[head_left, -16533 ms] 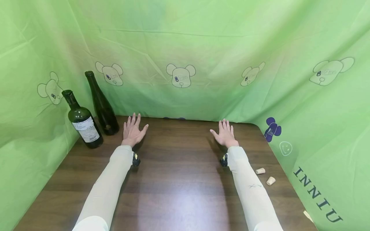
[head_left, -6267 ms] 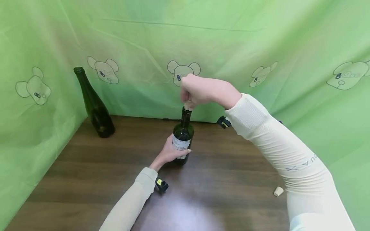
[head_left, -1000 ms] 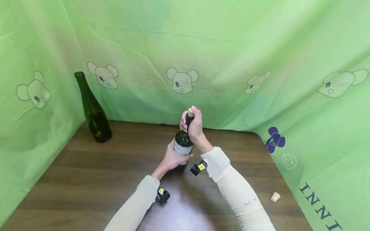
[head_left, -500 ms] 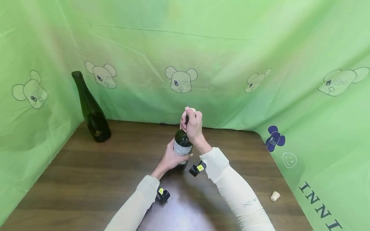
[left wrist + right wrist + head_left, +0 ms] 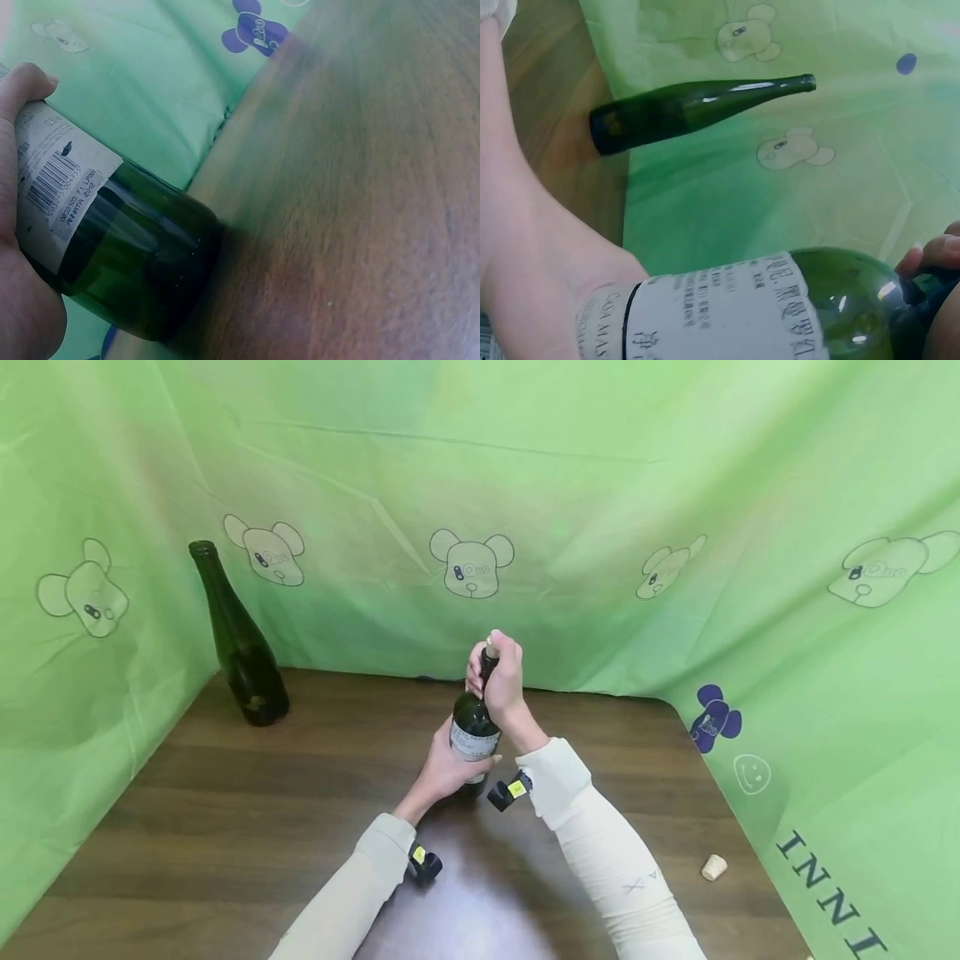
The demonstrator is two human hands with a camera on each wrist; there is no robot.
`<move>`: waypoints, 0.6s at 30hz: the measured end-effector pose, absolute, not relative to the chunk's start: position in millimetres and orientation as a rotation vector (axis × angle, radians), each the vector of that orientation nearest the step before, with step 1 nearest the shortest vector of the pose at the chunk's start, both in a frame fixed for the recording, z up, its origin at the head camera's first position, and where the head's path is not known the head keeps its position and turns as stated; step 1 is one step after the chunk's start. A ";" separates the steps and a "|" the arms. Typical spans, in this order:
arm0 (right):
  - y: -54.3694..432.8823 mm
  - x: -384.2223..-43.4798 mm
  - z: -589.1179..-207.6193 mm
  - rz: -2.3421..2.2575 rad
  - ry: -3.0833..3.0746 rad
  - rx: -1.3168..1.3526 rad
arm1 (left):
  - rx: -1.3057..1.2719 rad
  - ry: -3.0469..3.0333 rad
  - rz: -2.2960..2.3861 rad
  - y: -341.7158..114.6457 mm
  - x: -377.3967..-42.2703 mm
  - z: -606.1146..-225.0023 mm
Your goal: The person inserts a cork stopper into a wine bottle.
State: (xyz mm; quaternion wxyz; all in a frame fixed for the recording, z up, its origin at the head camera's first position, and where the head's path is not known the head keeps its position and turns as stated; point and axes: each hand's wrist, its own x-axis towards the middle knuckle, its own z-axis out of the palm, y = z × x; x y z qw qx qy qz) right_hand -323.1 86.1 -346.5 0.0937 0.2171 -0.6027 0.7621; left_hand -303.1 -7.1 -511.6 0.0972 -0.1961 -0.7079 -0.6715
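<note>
A dark green wine bottle (image 5: 474, 743) with a white label stands upright mid-table. My left hand (image 5: 442, 768) grips its body, thumb across the label. Around the neck curls my right hand (image 5: 507, 685), thumb up beside a pale cork (image 5: 491, 652) in the bottle's mouth. The left wrist view shows the bottle's base (image 5: 161, 270) on the wood and the left hand (image 5: 22, 300) at the label. In the right wrist view, the label (image 5: 720, 315) fills the foreground, with right-hand fingers (image 5: 937, 255) at the neck; the cork is out of sight there.
Another green bottle (image 5: 251, 681), taller and slimmer with an uncorked mouth, stands at the table's back left corner. One loose cork (image 5: 714, 867) lies near the right edge. Green printed cloth (image 5: 360, 485) hangs along the back and sides of the wooden table (image 5: 225, 843).
The labelled bottle came from the left to mid-table, and one cork from the right into its mouth. The right hand moved from above the cork to the neck; lately its thumb shifts slightly over the cork.
</note>
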 end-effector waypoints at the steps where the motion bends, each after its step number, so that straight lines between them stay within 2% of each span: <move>1: 86.8 -322.5 -347.7 2.254 -1.788 0.643 | -0.586 -2.092 -1.985 -6.2 -302.1 -512.1; 9: 92.3 -318.4 -370.5 1.979 -1.847 0.739 | -0.592 -2.089 -1.981 -8.1 -297.8 -517.6; 18: 105.1 -305.4 -381.4 1.573 -2.194 0.559 | -0.603 -2.099 -1.965 -8.9 -303.6 -510.2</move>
